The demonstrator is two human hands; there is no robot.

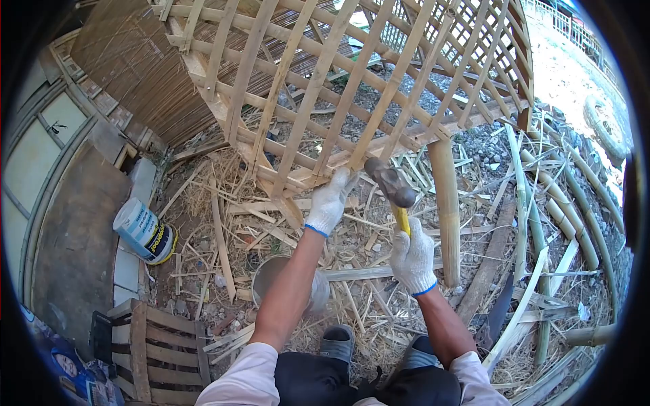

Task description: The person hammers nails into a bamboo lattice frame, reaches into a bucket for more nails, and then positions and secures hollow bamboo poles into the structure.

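A: What is in the hands?

B: The right hand (414, 260), in a white knit glove with a blue cuff, has its fingers closed round the yellow handle of a hammer (391, 184). The dull grey metal head is raised, just below the lower edge of a bamboo lattice panel (318, 81).

A: And the other hand?

B: The left hand (330, 201), gloved the same way, has its fingers closed on the lower rail of the lattice, where the slats meet it. Whether it pinches a nail there, I cannot tell.

A: How is the panel built?

B: Flat, pale split-bamboo slats cross diagonally and leave diamond-shaped openings. The frame strips along the edges are wider and rough-cut. The panel leans tilted, its lower right corner by a round bamboo post (446, 203) that stands upright just right of the hammer.

A: What about the ground?

B: Bare earth and gravel, thick with straw, shavings and offcut strips. A grey metal bucket (271, 274) sits under the left forearm. A white paint can with a yellow rim (144, 231) lies on its side well to the left. A slatted wooden crate (152, 352) is at lower left, and long curved bamboo poles (569, 203) lie along the right.

A: Any room to swing?

B: The space between hammer head and rail is open; the post stands close on the right, and the person's shoes (337, 340) are among the litter below.
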